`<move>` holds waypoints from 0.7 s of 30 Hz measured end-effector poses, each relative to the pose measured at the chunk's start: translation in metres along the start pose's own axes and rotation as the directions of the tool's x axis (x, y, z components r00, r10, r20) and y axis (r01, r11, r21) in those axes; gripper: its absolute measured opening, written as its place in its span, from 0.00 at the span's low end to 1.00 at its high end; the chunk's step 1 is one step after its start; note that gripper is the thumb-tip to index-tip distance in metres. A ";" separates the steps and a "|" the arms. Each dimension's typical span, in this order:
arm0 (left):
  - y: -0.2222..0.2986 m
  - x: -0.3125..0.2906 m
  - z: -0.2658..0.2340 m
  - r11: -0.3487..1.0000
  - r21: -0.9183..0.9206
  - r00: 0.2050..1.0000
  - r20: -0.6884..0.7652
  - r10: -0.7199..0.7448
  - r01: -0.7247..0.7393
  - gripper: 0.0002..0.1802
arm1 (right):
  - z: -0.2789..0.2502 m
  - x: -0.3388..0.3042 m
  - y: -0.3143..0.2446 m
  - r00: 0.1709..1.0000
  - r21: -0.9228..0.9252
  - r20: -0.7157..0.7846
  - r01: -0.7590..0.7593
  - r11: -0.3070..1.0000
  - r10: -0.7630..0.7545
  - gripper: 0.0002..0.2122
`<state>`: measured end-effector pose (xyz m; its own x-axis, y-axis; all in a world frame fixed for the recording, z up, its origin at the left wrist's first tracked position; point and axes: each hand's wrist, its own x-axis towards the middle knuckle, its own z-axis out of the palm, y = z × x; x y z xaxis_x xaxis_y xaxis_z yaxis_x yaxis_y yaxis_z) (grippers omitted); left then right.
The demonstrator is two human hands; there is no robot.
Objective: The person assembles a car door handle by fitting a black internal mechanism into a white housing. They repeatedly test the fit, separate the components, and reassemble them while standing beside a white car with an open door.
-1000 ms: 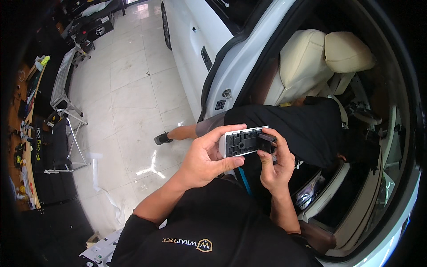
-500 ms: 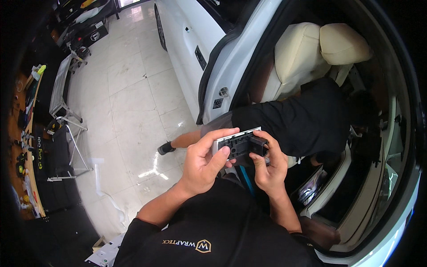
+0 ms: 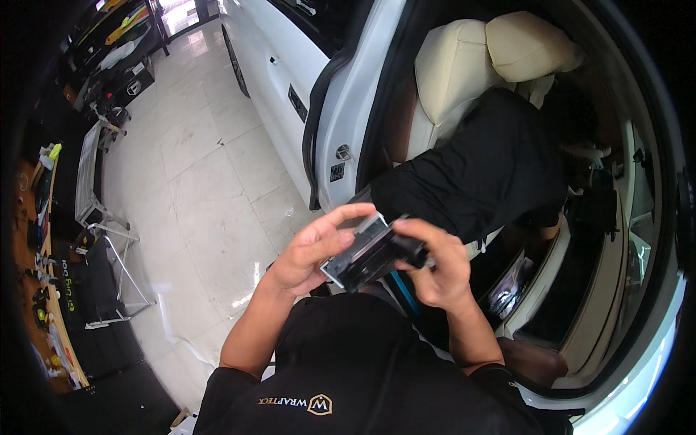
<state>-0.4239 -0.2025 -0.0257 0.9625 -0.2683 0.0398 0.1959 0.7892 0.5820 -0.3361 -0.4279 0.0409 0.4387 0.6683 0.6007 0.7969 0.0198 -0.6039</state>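
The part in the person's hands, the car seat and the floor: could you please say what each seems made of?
Part: probably moulded black plastic, from its dark, angular body, though blur leaves this open.
Car seat: smooth cream leather or imitation, judging by sheen and seams.
Floor: likely glossy ceramic or stone tile, from joint lines and reflections.

Pale shiny tile flr (image 3: 210, 181) w/ some lt glare; on L, silver metal stand (image 3: 88, 170), then cluttered wood bench (image 3: 70, 357) at far L; bright doorway (image 3: 177, 16) up top.
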 end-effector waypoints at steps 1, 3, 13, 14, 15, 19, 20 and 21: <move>-0.004 0.003 0.001 0.996 0.021 0.995 -0.025 0.093 -0.092 0.33 | 0.000 -0.003 -0.004 0.990 -0.009 -0.109 -0.089 0.996 0.087 0.23; -0.015 0.010 0.003 0.961 0.076 0.960 -0.078 0.271 -0.265 0.40 | 0.004 -0.005 -0.007 0.916 0.245 -0.205 -0.292 0.924 0.344 0.19; -0.029 0.035 0.010 0.393 0.572 0.599 0.227 0.768 -0.720 0.36 | 0.032 -0.015 -0.016 0.794 0.500 -0.143 -0.457 0.736 0.591 0.18; -0.029 0.036 0.012 0.384 0.561 0.590 0.245 0.769 -0.733 0.37 | 0.033 -0.015 -0.016 0.804 0.482 -0.157 -0.445 0.755 0.574 0.18; -0.030 0.035 0.015 0.406 0.563 0.607 0.227 0.762 -0.720 0.37 | 0.033 -0.015 -0.016 0.811 0.461 -0.175 -0.434 0.774 0.558 0.18; -0.028 0.030 0.019 0.394 0.624 0.635 0.218 0.741 -0.675 0.35 | 0.031 -0.016 -0.018 0.831 0.340 -0.181 -0.449 0.826 0.526 0.18; -0.026 0.029 0.018 0.368 0.643 0.630 0.234 0.740 -0.671 0.34 | 0.030 -0.016 -0.018 0.821 0.362 -0.144 -0.476 0.801 0.553 0.18; -0.025 0.028 0.017 0.359 0.644 0.630 0.250 0.735 -0.675 0.33 | 0.029 -0.016 -0.019 0.814 0.378 -0.126 -0.489 0.786 0.567 0.18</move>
<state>-0.4046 -0.2393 -0.0248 0.7036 0.2736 0.6559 -0.7001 0.1087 0.7057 -0.3707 -0.4178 0.0276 0.8615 0.4613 0.2124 0.2545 -0.0303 -0.9666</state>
